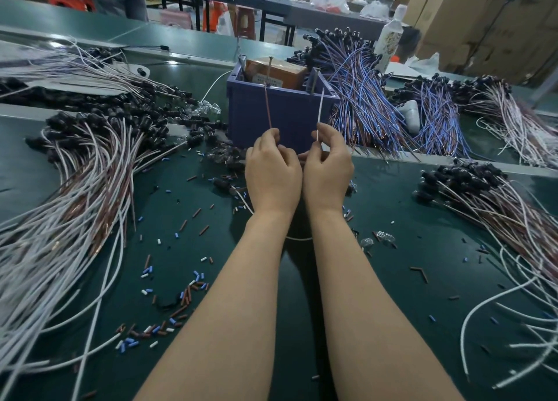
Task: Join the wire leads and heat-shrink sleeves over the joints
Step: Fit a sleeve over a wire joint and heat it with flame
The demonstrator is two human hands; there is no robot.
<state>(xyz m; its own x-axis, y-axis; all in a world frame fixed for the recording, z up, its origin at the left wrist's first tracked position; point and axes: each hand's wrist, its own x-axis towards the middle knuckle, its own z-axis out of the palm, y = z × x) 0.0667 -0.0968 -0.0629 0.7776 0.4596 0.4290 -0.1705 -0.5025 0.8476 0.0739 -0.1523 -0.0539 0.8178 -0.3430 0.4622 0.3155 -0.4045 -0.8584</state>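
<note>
Wire leads are held up just in front of the blue box [293, 120]: the brown lead [267, 108] and the white lead [320, 111] stand upright, side by side but apart, above the green desk [169, 207]. To join them well, I would bring the two ends level and touching, twist them tight and slim, and only then slide a sleeve over (loose sleeves [193, 283] lie scattered on the desk). The left hand [273, 174] has curled fingers pinching the brown lead, the right hand [327, 171] pinches the white lead, and both hands sit close together.
</note>
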